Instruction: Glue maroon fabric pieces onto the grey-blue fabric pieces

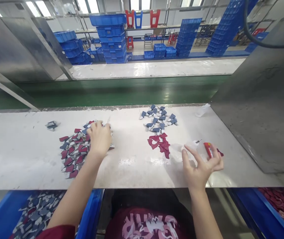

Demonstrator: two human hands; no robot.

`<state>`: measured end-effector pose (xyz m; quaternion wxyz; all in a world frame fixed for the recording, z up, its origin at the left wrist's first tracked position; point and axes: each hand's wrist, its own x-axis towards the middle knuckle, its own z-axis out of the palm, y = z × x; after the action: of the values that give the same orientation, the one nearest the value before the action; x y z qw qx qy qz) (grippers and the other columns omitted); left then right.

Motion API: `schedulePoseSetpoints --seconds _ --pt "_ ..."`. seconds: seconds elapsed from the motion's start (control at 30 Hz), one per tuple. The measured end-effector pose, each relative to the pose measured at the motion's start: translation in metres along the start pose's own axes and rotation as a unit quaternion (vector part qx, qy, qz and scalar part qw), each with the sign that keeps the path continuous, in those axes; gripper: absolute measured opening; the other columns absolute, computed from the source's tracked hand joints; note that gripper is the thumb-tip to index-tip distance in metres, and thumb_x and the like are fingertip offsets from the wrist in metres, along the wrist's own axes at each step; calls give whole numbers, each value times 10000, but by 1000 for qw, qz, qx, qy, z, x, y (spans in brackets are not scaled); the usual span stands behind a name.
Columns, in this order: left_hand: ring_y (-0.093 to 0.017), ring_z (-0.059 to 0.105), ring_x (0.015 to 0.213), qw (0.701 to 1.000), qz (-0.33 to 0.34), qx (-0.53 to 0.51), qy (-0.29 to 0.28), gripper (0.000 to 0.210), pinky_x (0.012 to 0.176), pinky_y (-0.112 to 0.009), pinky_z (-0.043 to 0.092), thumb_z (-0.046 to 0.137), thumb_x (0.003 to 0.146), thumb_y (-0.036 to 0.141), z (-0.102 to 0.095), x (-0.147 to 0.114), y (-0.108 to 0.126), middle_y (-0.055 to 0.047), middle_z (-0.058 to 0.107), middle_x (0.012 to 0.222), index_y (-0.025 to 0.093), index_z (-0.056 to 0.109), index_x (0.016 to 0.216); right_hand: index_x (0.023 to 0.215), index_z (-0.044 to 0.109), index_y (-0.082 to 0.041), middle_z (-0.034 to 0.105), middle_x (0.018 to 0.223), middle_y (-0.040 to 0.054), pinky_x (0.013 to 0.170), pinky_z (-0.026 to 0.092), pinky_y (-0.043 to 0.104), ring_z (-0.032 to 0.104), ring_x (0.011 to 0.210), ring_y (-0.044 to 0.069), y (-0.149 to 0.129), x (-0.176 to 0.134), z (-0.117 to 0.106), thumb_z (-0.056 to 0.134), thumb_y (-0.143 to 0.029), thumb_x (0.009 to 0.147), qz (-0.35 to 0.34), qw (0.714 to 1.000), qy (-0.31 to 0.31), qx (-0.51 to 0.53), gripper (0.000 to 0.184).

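My left hand [100, 136] is over the right side of a pile of small maroon and blue-grey pieces with pale parts [73, 151]. Its fingertips are blurred and partly hidden, so any piece in them does not show. My right hand [201, 167] hovers at the right with its fingers apart. Just beyond its thumb and forefinger is a clear bottle with a thin metal tip [197, 142]; whether they touch it I cannot tell. A red and yellow tube-like object [208, 150] lies behind the other fingers. Between the hands are loose maroon pieces [163, 143] and a spread of blue-grey pieces [160, 118].
A few pieces [51, 125] lie at the far left of the white table [127, 172]. Crumpled clear plastic [203, 110] sits by the metal panel [261, 99] on the right. Blue bins of pieces stand below [92, 212]. A green belt [122, 91] runs behind.
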<state>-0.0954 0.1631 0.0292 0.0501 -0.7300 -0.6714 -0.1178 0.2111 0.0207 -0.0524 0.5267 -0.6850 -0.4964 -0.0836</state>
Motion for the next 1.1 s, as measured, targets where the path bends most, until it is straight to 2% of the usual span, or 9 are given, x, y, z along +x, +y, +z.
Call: schedulePoseSetpoints --seconds 0.17,0.33,0.47,0.57,0.63,0.73,0.83,0.93,1.1 --pt "-323 500 1203 963 198 -144 -113 405 1022 -477 379 539 865 58 34 39 75 -157 615 1275 190 613 1241 1147 733 -233 460 1293 177 978 365 697 258 1307 426 23 -8 11 641 -390 857 2 996 -71 -45 343" --pt "-294 521 1180 936 249 -194 -155 277 997 -397 424 582 847 60 57 59 113 -136 630 1220 157 619 1104 1409 543 -245 562 1047 117 932 460 626 483 1151 350 16 -10 8 561 -279 865 16 997 -80 -15 545" --pt "-247 585 1048 929 235 -236 -160 250 886 -352 478 484 893 47 41 45 104 -115 644 1114 158 564 1101 1349 571 -228 670 1121 106 891 555 477 659 988 269 -4 -15 6 737 -314 818 59 994 49 81 562" --pt "-228 602 993 914 229 -294 -161 161 856 -341 484 453 988 203 23 11 89 -91 648 1060 177 556 1109 1225 647 -197 698 1150 119 874 584 449 699 1002 286 -17 -20 10 796 -347 776 98 975 159 121 496" --pt "-245 591 1020 914 217 -309 -147 199 890 -374 465 441 1015 307 16 -17 81 -89 643 1046 186 595 1048 1159 678 -179 721 1097 123 849 595 452 707 994 304 -23 -23 14 802 -391 761 114 969 181 126 468" --pt "-261 604 986 933 194 -266 -141 317 900 -411 434 427 1024 353 18 -56 72 -85 654 959 186 665 902 1097 703 -147 744 1019 141 741 612 434 731 891 311 -29 -28 16 761 -473 772 137 969 151 139 464" --pt "-256 655 968 930 170 -277 -169 294 907 -412 425 449 1020 323 30 -82 68 -82 724 989 203 716 995 1055 722 -132 763 940 135 640 605 388 744 765 288 -32 -33 17 730 -467 792 141 972 88 168 426" --pt "-250 685 982 927 118 -326 -145 287 951 -415 420 473 1013 294 42 -94 68 -88 760 1094 210 685 1185 1005 741 -158 776 914 110 654 609 365 749 761 272 -36 -37 17 743 -408 788 102 980 31 170 332" --pt "-235 687 901 923 86 -361 -104 262 938 -407 429 716 877 308 53 -104 70 -66 767 1099 227 713 1126 952 744 -198 786 882 87 666 626 362 752 724 251 -45 -39 22 726 -400 799 31 991 -51 123 254"
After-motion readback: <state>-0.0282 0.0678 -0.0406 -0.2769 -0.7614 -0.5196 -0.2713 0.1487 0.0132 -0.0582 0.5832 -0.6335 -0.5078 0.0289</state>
